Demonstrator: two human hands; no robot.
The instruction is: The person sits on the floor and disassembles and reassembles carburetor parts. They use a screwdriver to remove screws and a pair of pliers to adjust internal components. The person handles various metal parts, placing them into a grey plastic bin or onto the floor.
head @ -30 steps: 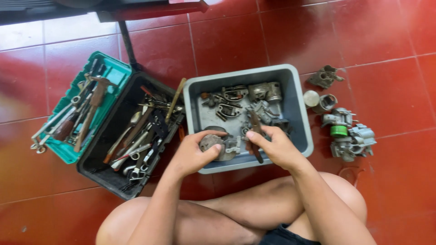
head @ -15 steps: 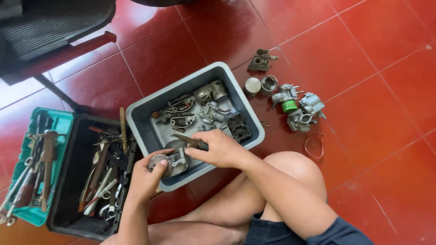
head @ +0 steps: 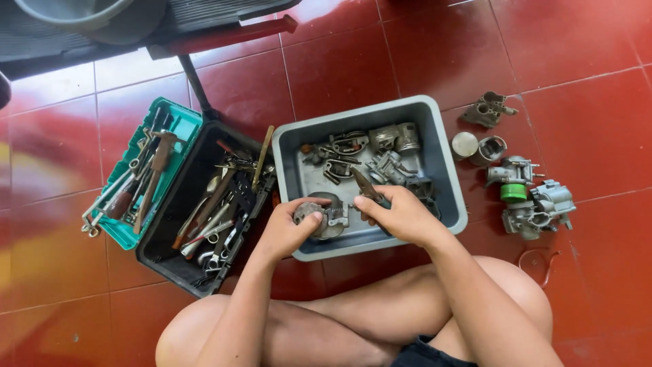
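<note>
A person sits cross-legged on the red tiled floor [head: 584, 41], working over the near edge of a grey rectangular plastic tub [head: 445, 160] at the centre of the frame. The left hand [head: 288, 228] is curled around a round grey metal engine part [head: 319, 216], fingers wrapped over its left side, holding it just above the tub's lower left corner. The right hand [head: 401, 214] is pressed shut on the handles of a pair of dark metal pliers [head: 363, 185], whose nose points up and left over the tub; whether the nose is biting anything cannot be told from here.

To do this well, the left grip should brace the round part against the tub's rim or floor so it cannot twist while the pliers work. The pliers look best brought in square to whatever small fitting they must seize, with a steady squeeze and no jerk, since a slip could send the nose into the left fingers close by. Keeping the work over the tub seems wise: anything that drops free lands among the other grey cast metal parts [head: 380, 153] and not on the tiles.

Left of the tub stands an open black toolbox [head: 163, 234] with its teal tray [head: 183, 132] of spanners at the middle left. At the right of the frame, on the floor, lie a cluster of grey carburettor bodies [head: 536, 204] and a green cap [head: 514, 192].
</note>
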